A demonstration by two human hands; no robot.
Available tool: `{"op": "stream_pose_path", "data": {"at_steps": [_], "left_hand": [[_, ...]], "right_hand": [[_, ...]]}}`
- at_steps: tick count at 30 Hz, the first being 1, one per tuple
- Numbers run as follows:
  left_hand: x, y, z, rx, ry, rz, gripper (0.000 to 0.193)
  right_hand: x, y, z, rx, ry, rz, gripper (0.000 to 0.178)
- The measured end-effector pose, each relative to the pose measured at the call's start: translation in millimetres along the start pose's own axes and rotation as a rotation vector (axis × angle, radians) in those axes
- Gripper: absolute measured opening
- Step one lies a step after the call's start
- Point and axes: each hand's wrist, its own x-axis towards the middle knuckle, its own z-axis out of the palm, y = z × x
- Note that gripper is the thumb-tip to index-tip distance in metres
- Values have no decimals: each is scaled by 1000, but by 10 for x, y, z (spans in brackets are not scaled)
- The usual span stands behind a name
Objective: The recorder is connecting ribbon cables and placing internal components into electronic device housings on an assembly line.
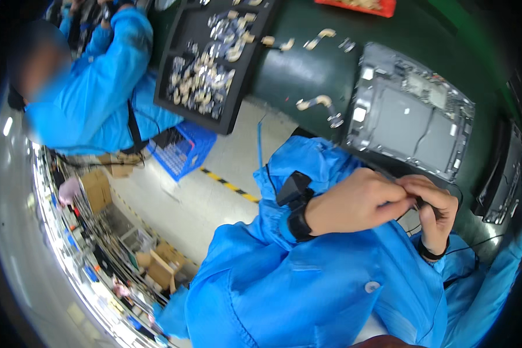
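Observation:
My left hand (359,200) and my right hand (438,209) meet just in front of the table edge, fingertips touching. Both are closed in a pinch around something small and dark, mostly hidden by the fingers. Just beyond them on the green table lies an open device casing (406,136), like a tablet or laptop body, with grey battery panels and a circuit board (426,90) along its far side. A flex cable (316,103), cream and dark, rests left of the casing.
A black compartment tray (240,98) heaped with flex cables stands at the left. More flex cables (320,38) lie behind. A red box (359,6) sits at the far edge, another device casing (504,174) at right. A blue-sleeved co-worker (98,98) and a blue basket (194,153) are left.

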Motion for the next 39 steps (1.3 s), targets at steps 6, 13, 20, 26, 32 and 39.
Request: {"op": "stream_pose_path", "data": {"at_steps": [6, 13, 20, 26, 32, 39], "left_hand": [[-296, -217, 260, -82, 63, 44, 22], [-599, -195, 83, -84, 35, 82, 21], [-1023, -711, -624, 456, 652, -288, 57], [-1209, -1440, -586, 277, 573, -442, 69], [-1348, -1355, -626, 215, 619, -142, 18], [-1279, -1268, -506, 316, 548, -184, 11]], "right_hand": [[-157, 235, 1, -62, -79, 24, 31], [-162, 273, 59, -137, -213, 17, 33], [-293, 396, 201, 137, -218, 173, 26], [-249, 366, 273, 111, -245, 279, 29], [-217, 350, 257, 27, -247, 203, 39], [-281, 418, 173, 33, -301, 109, 43]]}}
